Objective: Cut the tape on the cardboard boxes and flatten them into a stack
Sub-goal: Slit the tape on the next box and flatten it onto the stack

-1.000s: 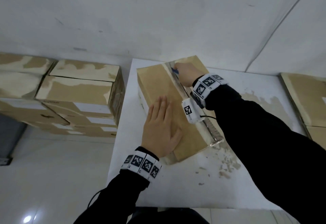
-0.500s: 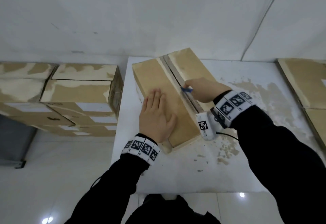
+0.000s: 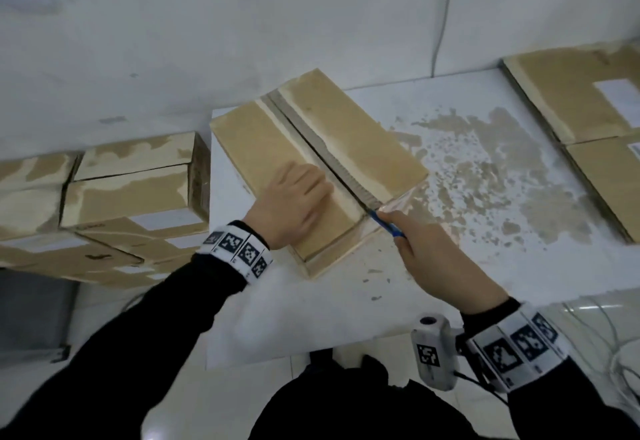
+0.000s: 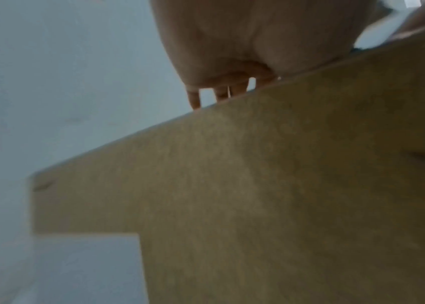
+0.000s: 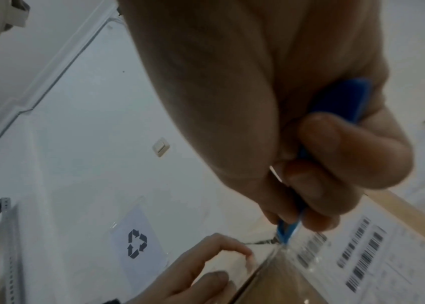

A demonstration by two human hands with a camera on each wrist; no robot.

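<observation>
One box (image 3: 311,162) lies on the white table (image 3: 485,232), long axis from near edge diagonally up-left toward the wall. Top seam appears slit along its length; flaps unopened, flattening pending, more boxes (image 3: 131,197) wait left. Left hand (image 3: 294,200) presses flat on the lid. Right hand (image 3: 429,259) grips blue cutter (image 3: 386,226) at seam's near end.

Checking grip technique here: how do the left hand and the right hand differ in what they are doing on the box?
The left hand lies flat, fingers straight, pressing the box top; the right hand curls round a blue cutter. The left hand rests beside the seam; the right hand is off the box's near end, with the cutter tip at the seam's near end. Both wear marker wristbands.
</observation>
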